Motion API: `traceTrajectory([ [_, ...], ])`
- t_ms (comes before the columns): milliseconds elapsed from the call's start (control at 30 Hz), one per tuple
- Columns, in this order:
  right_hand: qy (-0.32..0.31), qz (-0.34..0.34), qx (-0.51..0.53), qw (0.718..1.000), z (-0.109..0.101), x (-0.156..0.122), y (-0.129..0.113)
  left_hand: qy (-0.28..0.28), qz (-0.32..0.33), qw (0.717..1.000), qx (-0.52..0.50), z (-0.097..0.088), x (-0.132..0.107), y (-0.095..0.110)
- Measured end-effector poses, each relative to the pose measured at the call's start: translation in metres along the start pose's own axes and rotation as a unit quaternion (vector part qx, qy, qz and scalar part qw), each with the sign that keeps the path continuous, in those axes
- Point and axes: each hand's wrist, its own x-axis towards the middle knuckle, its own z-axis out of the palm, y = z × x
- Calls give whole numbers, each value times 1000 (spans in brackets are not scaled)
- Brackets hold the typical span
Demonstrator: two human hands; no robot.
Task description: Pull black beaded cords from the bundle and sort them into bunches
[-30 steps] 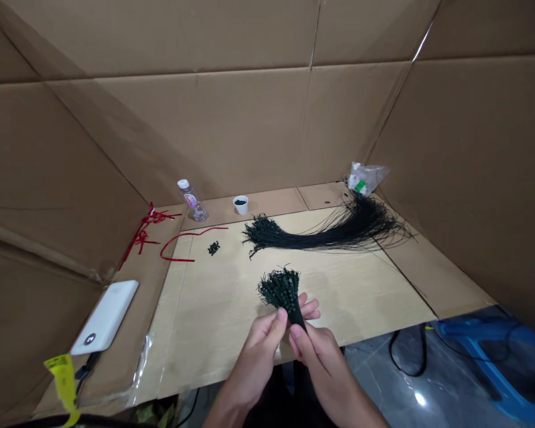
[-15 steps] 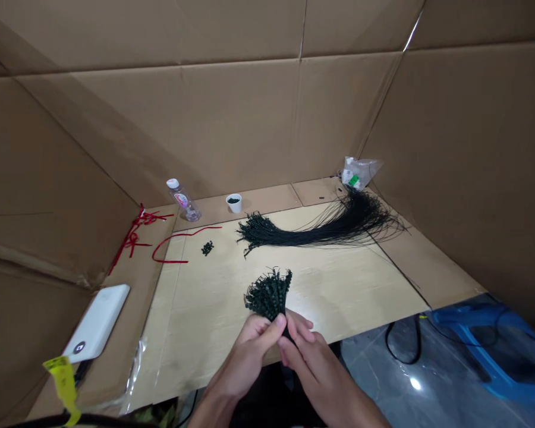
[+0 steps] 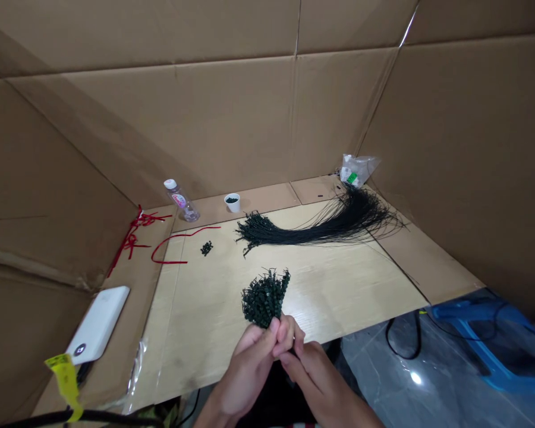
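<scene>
Cardboard-lined walls (image 3: 205, 119), glossy grey floor (image 3: 374, 386), blue plastic stool (image 3: 468, 312)

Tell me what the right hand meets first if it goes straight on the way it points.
The right hand points up and left, so probably the black cord bundle first, where the left hand grips it; depth is unclear.

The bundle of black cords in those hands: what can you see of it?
The bundle of black cords is a dense sheaf of thin cords, its upper end crowded with small, dark green, plastic-looking knobs and short spiky tips. It tilts upward above a pale board, without touching it. The left hand and right hand grip its narrow lower part, hiding the cords there.
</scene>
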Motion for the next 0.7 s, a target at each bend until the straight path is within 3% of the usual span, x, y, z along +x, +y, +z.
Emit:
traceTrajectory([
  [167, -18, 70, 108, 992, -2, 0, -9, 14, 42, 999, -22, 3, 5, -13],
  [367, -82, 173, 207, 960, -12, -5, -14, 19, 75, 997, -11, 9, 8, -20],
  [533, -81, 75, 114, 987, -56, -2, -23, 34, 84, 995, 37, 6, 3, -12],
  [600, -58, 55, 180, 980, -65, 9, -28, 21, 67, 996, 63, 4, 1, -14],
  [700, 18, 57, 332, 941, -61, 32, -40, 2, 39, 997, 62, 3, 0, -22],
])
